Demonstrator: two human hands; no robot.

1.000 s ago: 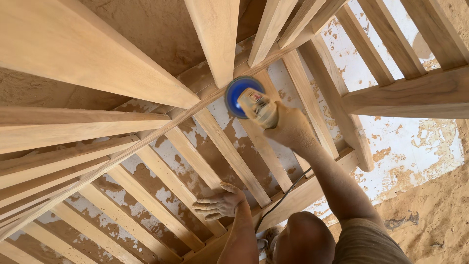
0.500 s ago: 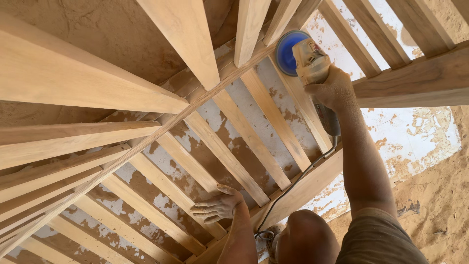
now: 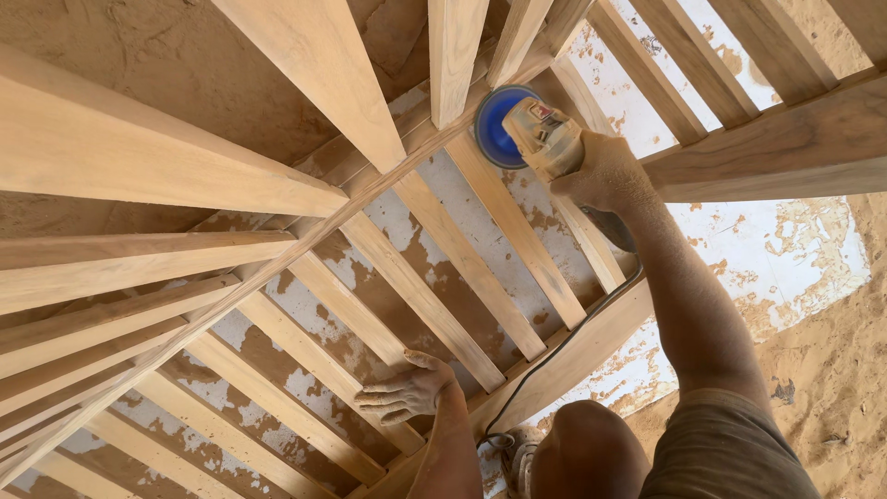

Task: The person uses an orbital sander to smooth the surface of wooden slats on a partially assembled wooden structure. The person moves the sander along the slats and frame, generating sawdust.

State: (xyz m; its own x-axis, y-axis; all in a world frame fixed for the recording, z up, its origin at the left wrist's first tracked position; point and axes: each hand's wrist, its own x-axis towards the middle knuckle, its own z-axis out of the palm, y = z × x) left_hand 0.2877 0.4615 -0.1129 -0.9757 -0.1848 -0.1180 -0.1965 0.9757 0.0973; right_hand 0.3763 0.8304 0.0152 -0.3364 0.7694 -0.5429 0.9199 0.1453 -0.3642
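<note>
My right hand (image 3: 605,171) is wrapped in a closed grip around the body of a dust-coated power sander (image 3: 545,134), fingers curled tight over its housing, up at about one o'clock in my view. Its round blue sanding disc (image 3: 492,127) faces the wood and sits against the upper end of a slat (image 3: 513,231) of the slatted wooden frame (image 3: 416,286) — right where that slat meets the long diagonal rail (image 3: 277,268) running from seven o'clock up toward twelve. A dark power cord (image 3: 554,346) trails from below my right forearm down along the lower rail (image 3: 573,356) toward six o'clock. My left hand (image 3: 407,390) lies low in the view, at about six o'clock, its grip open and holding nothing: the palm rests flat with fingers spread, pointing toward nine o'clock, across a slat (image 3: 370,323) near its lower end, well apart from the sander. My knee (image 3: 587,453) shows rounded just to the right of that wrist. More pale wooden slats (image 3: 139,166) fan out across the nine and ten o'clock side, closer to me. Through the gaps I see the floor (image 3: 767,249) — white patches under a layer of tan sawdust.
</note>
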